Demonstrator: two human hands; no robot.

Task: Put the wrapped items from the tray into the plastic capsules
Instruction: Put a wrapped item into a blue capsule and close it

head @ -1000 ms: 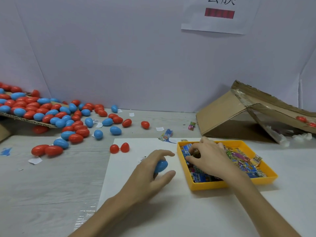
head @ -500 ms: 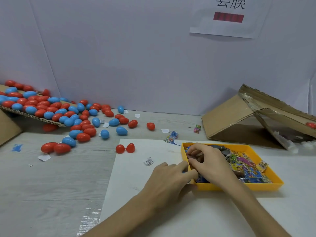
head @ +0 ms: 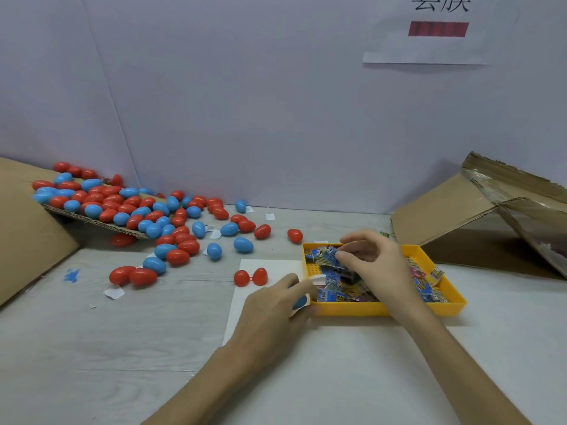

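My left hand curls round the blue capsule, hard beside the near-left corner of the yellow tray. My right hand reaches over the tray's far-left part and pinches a blue wrapped item. The white sheet near me lies open (the split red capsule sits left of the tray); a second ago I held the blue capsule out on the sheet, clear of the tray's wall.

My left hand grips a blue capsule beside the yellow tray. My right hand pinches a wrapped item inside it. An open red capsule lies just beyond my left hand.
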